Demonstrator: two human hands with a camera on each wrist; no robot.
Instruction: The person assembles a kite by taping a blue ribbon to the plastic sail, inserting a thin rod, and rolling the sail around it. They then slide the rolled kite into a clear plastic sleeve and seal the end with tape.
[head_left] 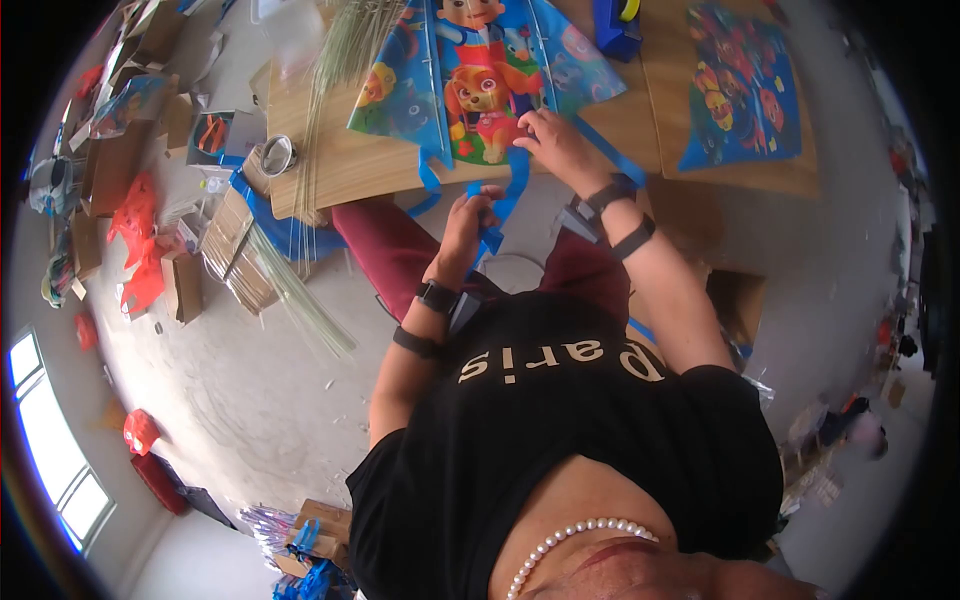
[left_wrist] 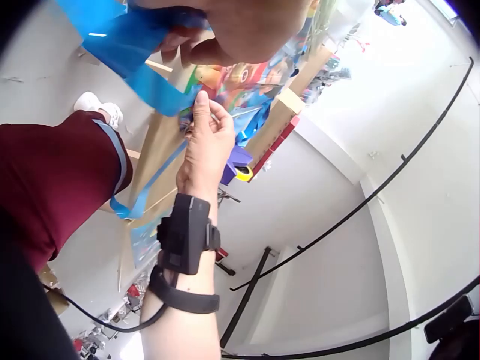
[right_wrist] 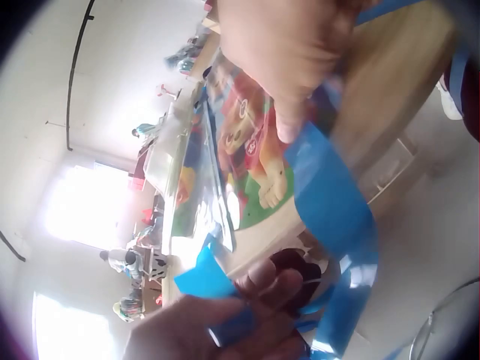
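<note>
Left hand grip: pinches blue ribbon just below surface edge. Right hand: bent fingers on kite bottom tip; pinch or press, cannot tell. Kite flat on surface. Judged: ribbon reaches tip, tail joining underway, not finished.

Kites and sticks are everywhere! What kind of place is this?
Probably a small kite-making workshop. A cartoon kite lies on the wooden table, the left hand holds its blue tail strip, bundles of thin sticks lie about, and cardboard boxes crowd the floor.
</note>
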